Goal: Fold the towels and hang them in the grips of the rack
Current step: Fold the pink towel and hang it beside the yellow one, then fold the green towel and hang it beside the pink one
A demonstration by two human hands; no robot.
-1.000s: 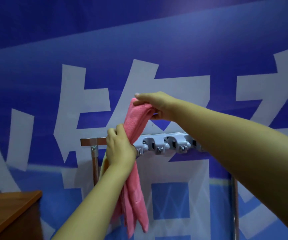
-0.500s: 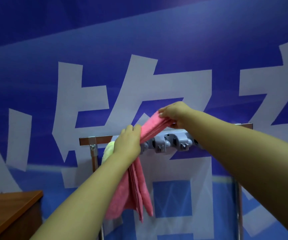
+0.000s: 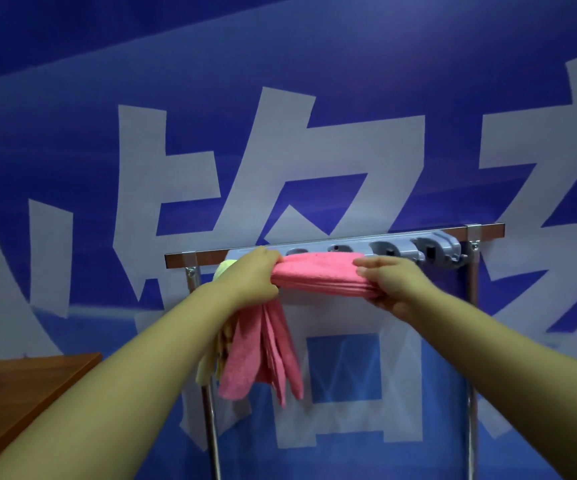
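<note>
Pink towel point(image 3: 318, 275) held folded and stretched level between both hands, directly in front of the grey grip strip point(image 3: 415, 249) of the rack point(image 3: 474, 233). Gripped at its left part by the left hand point(image 3: 249, 277), fingers curled over the top of the cloth and closed around the bunched layers. Pinched at its right end by the right hand point(image 3: 392, 284), fingers laid along the upper face, thumb underneath, layered edges visible between them. Loose remainder of the pink towel hung down below the left hand in several narrow folds. Contact between towel and grips not determinable: upper edge of the cloth overlapped the lower part of the strip in the head view.

Yellow towel point(image 3: 223, 268) located at the left end of the rack, mostly hidden behind the left hand and forearm, lower part hanging beside the pink folds. Seating in a grip not visible.

Grip strip mounted on a brown horizontal bar point(image 3: 176, 260), carried by two metal uprights point(image 3: 210, 427). Round grip openings exposed to the right of the right hand. Wooden table corner point(image 3: 30, 379) present at lower left, well apart from the rack. Blue banner point(image 3: 280, 150) with large white characters behind the whole assembly.
</note>
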